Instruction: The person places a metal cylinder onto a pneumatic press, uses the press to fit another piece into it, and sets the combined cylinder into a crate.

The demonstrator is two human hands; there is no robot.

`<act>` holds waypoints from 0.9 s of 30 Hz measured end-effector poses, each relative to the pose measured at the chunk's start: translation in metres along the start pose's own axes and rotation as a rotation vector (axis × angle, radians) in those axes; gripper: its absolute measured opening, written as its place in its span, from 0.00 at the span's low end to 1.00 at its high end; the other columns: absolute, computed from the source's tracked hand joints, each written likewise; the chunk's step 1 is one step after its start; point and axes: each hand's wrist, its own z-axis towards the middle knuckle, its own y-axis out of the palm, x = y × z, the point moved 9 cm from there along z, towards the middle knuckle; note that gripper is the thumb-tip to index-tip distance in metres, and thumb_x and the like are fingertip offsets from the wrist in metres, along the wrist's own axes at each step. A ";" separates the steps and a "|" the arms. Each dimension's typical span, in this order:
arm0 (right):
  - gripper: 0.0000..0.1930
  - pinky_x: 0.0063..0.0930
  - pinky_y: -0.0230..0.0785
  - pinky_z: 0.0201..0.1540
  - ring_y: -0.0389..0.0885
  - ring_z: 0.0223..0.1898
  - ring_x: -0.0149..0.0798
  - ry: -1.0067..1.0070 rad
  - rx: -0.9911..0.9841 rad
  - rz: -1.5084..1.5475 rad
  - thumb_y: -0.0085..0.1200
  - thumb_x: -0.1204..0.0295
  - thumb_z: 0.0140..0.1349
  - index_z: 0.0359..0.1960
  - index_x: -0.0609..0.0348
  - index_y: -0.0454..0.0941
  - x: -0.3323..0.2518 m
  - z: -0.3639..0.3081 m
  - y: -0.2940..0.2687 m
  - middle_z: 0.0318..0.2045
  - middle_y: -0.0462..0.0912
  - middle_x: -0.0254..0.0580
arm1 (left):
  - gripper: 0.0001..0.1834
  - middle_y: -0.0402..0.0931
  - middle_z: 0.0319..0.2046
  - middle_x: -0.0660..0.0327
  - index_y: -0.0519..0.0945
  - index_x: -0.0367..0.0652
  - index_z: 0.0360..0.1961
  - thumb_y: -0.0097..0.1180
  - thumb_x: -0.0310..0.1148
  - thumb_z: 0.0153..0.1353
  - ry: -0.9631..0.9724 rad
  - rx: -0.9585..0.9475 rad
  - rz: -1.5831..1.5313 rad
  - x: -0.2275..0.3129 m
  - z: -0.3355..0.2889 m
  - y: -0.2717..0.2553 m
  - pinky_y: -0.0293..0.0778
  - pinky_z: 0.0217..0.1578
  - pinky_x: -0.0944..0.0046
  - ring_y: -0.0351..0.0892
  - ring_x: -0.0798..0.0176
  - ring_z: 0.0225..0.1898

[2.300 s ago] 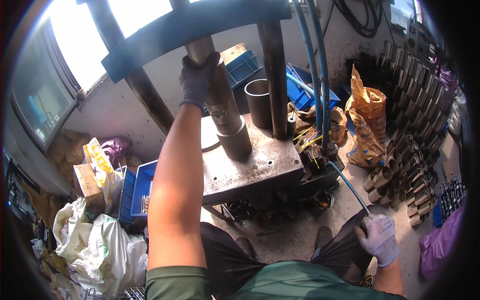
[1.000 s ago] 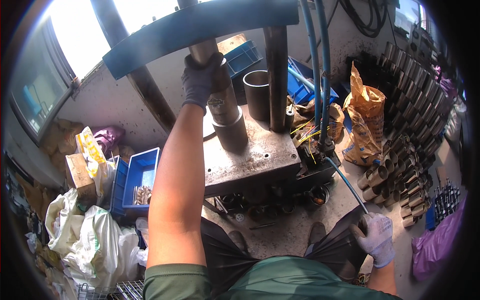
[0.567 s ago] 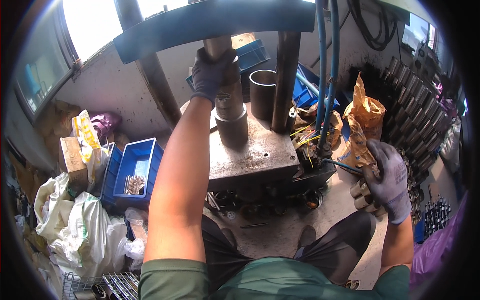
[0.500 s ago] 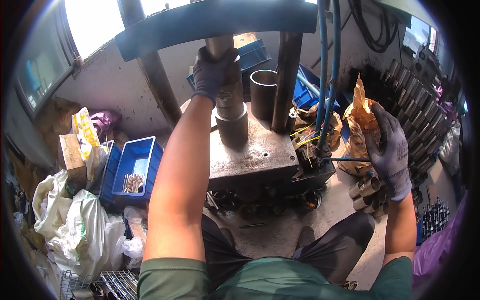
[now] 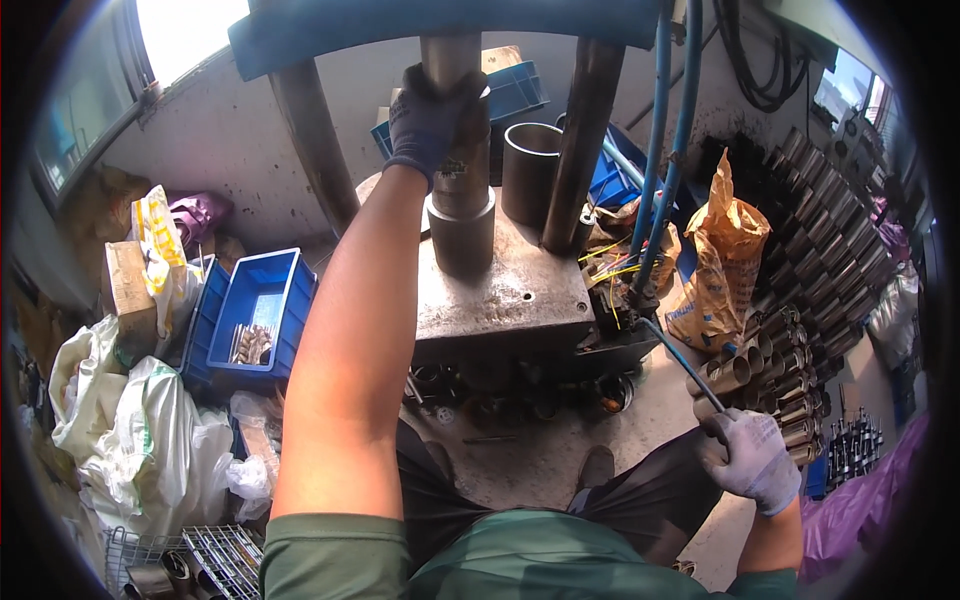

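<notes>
- a blue beam spans above the steel bed, with a dark post rising at the bed's right rear and another post at its left rear.
- a wide open tube stands upright at the back of the bed, just beside the right-hand post.
- blue bins and white sacks crowd the floor left of the bed; the bare left forearm crosses in front of the bed's left part.
- right of the bed i see blue hoses, loose yellow wires, a crumpled brown paper bag and stacked metal tubes.
- over the bed, the dark-gloved left hand wraps the upper part of a cylinder below the ram; some fingertips are hidden.
- right of the bed and nearer the person, the pale-gloved right hand curls its fingers round the end of a thin blue lever.
- the cylinder is gray metal, roughly upright, its lower end in a wider, duller sleeve standing on the bed.
- the lever slants up toward the bed's right side.
</notes>
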 end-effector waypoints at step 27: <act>0.15 0.49 0.70 0.34 0.79 0.30 0.58 0.236 0.260 -0.006 0.68 0.63 0.56 0.27 0.58 0.76 0.005 -0.049 0.041 0.26 0.79 0.51 | 0.50 0.84 0.50 0.43 0.75 0.37 0.60 0.73 0.66 0.47 -0.006 -0.027 -0.118 -0.012 -0.010 0.018 0.78 0.55 0.50 0.84 0.42 0.54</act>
